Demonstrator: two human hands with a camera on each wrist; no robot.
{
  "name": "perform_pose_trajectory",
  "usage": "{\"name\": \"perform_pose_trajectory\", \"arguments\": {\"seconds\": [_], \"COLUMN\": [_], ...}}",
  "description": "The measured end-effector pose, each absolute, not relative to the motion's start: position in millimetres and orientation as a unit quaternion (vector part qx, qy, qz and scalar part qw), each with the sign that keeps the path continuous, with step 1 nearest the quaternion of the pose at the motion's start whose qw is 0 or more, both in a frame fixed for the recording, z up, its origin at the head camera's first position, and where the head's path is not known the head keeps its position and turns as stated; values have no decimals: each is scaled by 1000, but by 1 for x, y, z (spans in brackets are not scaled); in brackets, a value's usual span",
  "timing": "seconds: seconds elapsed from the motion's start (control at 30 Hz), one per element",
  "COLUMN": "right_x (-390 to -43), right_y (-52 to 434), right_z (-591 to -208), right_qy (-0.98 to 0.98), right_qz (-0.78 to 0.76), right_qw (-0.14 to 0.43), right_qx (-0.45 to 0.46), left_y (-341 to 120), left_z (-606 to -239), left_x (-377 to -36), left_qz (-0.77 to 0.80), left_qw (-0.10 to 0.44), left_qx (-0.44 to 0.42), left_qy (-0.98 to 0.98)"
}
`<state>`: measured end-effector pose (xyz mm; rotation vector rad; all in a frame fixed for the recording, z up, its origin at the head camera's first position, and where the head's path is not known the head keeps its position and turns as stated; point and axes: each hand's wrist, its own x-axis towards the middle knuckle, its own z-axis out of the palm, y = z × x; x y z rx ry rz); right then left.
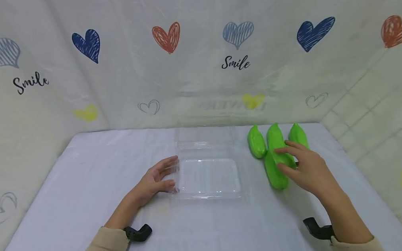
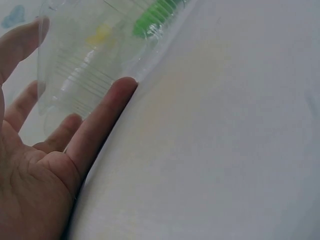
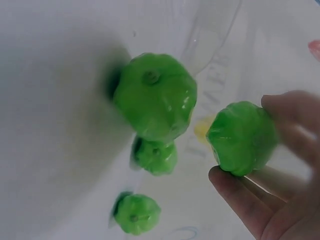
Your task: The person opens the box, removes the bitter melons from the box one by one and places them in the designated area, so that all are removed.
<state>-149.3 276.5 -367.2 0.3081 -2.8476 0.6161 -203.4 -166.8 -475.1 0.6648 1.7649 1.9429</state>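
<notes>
We see our left hand [image 1: 159, 179] resting at the left edge of a clear plastic clamshell container [image 1: 209, 176], which lies open on the table with a white cloth [image 1: 84, 183]. The fingers are straight and only a little spread; in the left wrist view the fingertips [image 2: 122, 87] touch the ribbed side wall of the container [image 2: 85, 70], but they do not curl around it. The lid of the container stands behind the tray, toward the backdrop with hearts [image 1: 166, 37] and the word "Smile".

Our right hand [image 1: 307, 168] is on the right side of the table, well apart from the container. It holds one green pepper [image 1: 280, 156]: in the right wrist view the pepper [image 3: 242, 137] sits between the thumb below and the fingers [image 3: 292, 107] above, which are curled around it, and it looks lifted off the cloth. Three more green peppers are near it on the table. One [image 1: 276, 176] lies just under the held pepper, closest to us, one [image 1: 256, 141] is to the left and one [image 1: 298, 135] is to the right, partly behind the hand. In the right wrist view we see these three [image 3: 155, 97] in a row on the cloth.

On each forearm there is a black wrist mount [image 1: 138, 232].
</notes>
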Motion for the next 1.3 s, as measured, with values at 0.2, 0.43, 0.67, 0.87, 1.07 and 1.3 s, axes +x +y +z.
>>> {"name": "perform_pose_trajectory", "arguments": {"seconds": [0.2, 0.43, 0.67, 0.87, 1.07, 1.3], "right_x": [-146, -143, -141, -141, -144, -148], "right_y": [288, 299, 308, 312, 317, 319], "right_z": [-374, -375, -375, -377, -382, -385], "right_qy": [-967, -969, -972, -973, -976, -977], "right_qz": [211, 203, 198, 197, 190, 183], "right_qw": [106, 112, 105, 99, 86, 80], "right_qx": [95, 87, 73, 68, 65, 69], "left_y": [-165, -164, -163, -164, -164, -165], "left_z": [-478, -476, -474, -474, -472, -474], "left_x": [-204, -204, -202, -201, -201, -201], "left_qz": [705, 707, 705, 708, 708, 704], "left_qw": [216, 211, 205, 205, 210, 211], "left_qx": [230, 242, 236, 230, 230, 237], "left_qy": [635, 631, 637, 636, 634, 635]}}
